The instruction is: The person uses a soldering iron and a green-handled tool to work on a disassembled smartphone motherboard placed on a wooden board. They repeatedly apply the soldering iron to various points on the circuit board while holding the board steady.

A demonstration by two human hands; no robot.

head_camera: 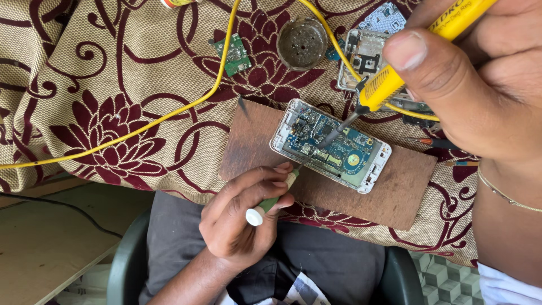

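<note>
A person's right hand (480, 85) grips a yellow soldering iron (389, 79), its tip set on the circuit board of an opened phone (330, 144). The phone lies on a brown wooden board (389, 189) atop a floral cloth (113, 96). The left hand (243, 217) is closed on a green-handled tool (271, 200) at the phone's near edge. The phone's long axis runs from ten o'clock to four o'clock, board side up. Done well, the tip would stay on one joint, the left tool steadying the frame, the yellow cord (169, 113) kept clear.
</note>
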